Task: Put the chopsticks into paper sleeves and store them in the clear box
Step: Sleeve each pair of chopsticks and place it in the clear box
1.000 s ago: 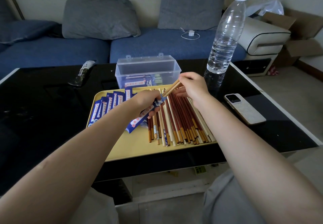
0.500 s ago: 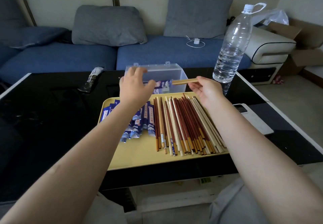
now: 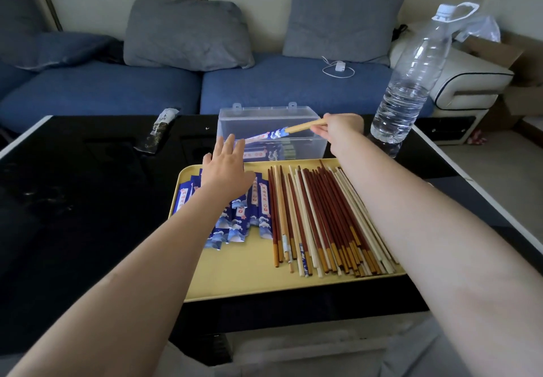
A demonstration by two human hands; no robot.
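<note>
My right hand (image 3: 339, 128) pinches the bare wooden end of a sleeved pair of chopsticks (image 3: 271, 135), held slanted over the open clear box (image 3: 270, 118). The sleeve's far tip meets the fingertips of my left hand (image 3: 226, 168), which is spread flat above the box's near-left corner. Several sleeved pairs lie inside the box. On the yellow tray (image 3: 249, 276), empty blue paper sleeves (image 3: 235, 224) are heaped at the left and several loose red and pale chopsticks (image 3: 323, 221) lie at the right.
A tall water bottle (image 3: 411, 82) stands right of the box on the black table (image 3: 73, 200). A dark wrapped packet (image 3: 160, 129) lies at the back left. A blue sofa with cushions runs behind the table.
My right hand carried the sleeved chopsticks up and back over the box. My left hand let go, opened flat and drew toward the box's near-left corner.
</note>
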